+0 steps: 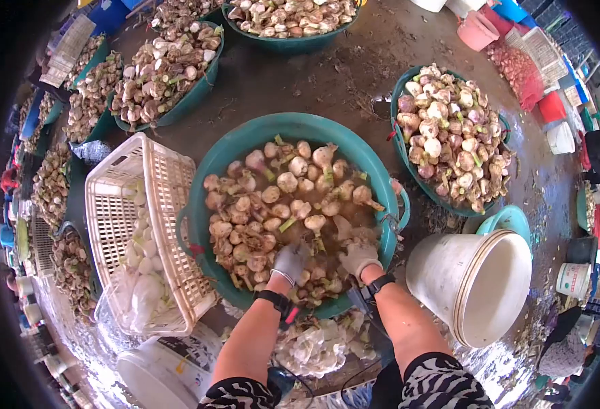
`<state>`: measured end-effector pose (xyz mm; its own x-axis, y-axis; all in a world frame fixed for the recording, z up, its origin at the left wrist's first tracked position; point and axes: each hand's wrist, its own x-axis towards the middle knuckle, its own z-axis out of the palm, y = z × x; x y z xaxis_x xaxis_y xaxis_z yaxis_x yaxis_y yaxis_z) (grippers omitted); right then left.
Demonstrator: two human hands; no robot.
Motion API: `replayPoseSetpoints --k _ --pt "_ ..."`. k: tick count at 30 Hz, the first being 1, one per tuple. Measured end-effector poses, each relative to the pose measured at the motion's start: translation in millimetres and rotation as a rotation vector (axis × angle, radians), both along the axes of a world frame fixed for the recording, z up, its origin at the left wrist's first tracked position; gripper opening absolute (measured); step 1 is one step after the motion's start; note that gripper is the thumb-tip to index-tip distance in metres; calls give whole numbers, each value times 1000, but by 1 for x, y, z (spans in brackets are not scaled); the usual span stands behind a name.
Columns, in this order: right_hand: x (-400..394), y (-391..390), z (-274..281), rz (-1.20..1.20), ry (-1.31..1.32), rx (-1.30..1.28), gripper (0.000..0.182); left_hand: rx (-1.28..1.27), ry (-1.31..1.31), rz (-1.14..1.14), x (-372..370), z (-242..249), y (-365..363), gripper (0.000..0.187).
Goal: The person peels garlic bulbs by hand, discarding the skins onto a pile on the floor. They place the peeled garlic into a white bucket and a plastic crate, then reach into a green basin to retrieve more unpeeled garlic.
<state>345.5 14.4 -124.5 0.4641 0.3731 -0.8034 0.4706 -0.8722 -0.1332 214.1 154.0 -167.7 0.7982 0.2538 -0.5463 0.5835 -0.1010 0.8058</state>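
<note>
No writing could be read anywhere. Both gloved hands, left hand (290, 261) and right hand (358, 257), were sunk among the bulbs (279, 204) in the green tub (245, 140); whether their fingers gripped anything could not be told.

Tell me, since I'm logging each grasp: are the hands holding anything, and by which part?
It cannot be told. Both gloved hands, left and right, are down among the bulbs in the green tub, fingers hidden.

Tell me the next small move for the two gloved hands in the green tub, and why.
Probably close the left hand on one bulb and lift it clear: both it and the right hand are down among the bulbs in the green tub, neither visibly holding anything.
</note>
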Motion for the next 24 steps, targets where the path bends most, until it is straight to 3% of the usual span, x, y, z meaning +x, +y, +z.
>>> replayPoseSetpoints --k 2,4,5,8,9,12,16,19,22,23,24 --pt "-16 -2 18 -250 -19 368 48 -561 -265 470 4 36 -7 50" --pt "-39 1 56 -527 20 814 46 -1138 -17 734 6 80 -17 52" --pt "-54 4 54 -757 92 1140 41 -1213 -73 746 1 103 -26 56" --pt "-69 0 91 -955 452 1099 36 -1418 -207 772 -2 158 -44 66" --pt "-74 -1 110 -1007 255 1050 34 -1459 -202 792 -4 171 -47 68" --pt "-73 -1 172 -597 -168 866 31 -1393 -212 798 -15 217 -56 74" --pt "-76 -21 165 -134 -263 714 27 -1332 -200 769 -27 281 -66 80" --pt "-77 -12 260 -330 -203 659 28 -1295 -211 745 -38 324 -73 81" --pt "-80 -21 225 -136 -192 696 32 -1262 -218 774 -36 380 -74 68" --pt "-72 -22 273 17 -168 784 37 -1265 -229 768 -35 398 -75 64" --pt "-69 -22 315 7 -187 730 35 -1270 -231 760 -36 413 -78 60"
